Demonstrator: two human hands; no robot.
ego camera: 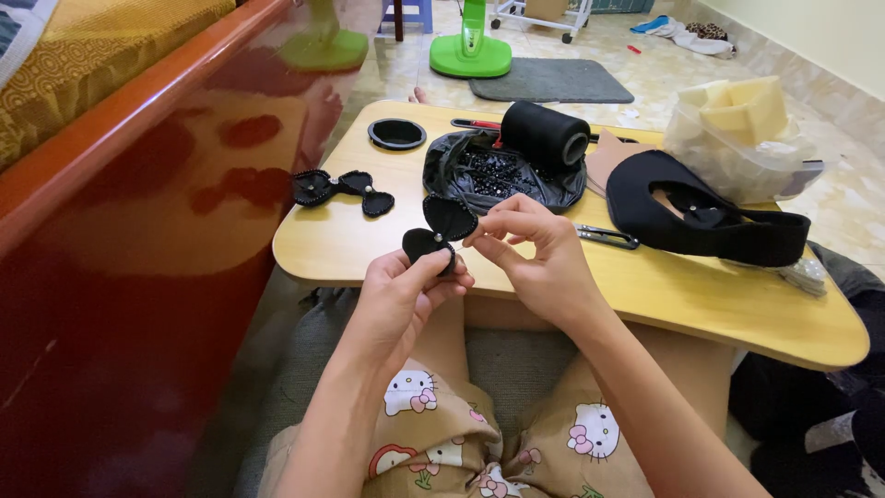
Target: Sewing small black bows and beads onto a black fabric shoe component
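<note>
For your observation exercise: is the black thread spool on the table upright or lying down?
Lying down. The spool rests on its side across the black bag, one round end facing right.

Matt black fabric bow (441,231), smooth pale wood-look table (645,295), glossy red lacquered bed frame (138,277), soft printed cloth shorts (479,443).

Bright even daylight w/ soft shadows under the hands, strong glare & reflections on the glossy red panel (138,277) at left, sharp focus mid-frame on the table (645,295), wide-angle bending at edges, slight softness in the far floor (645,55).
</note>
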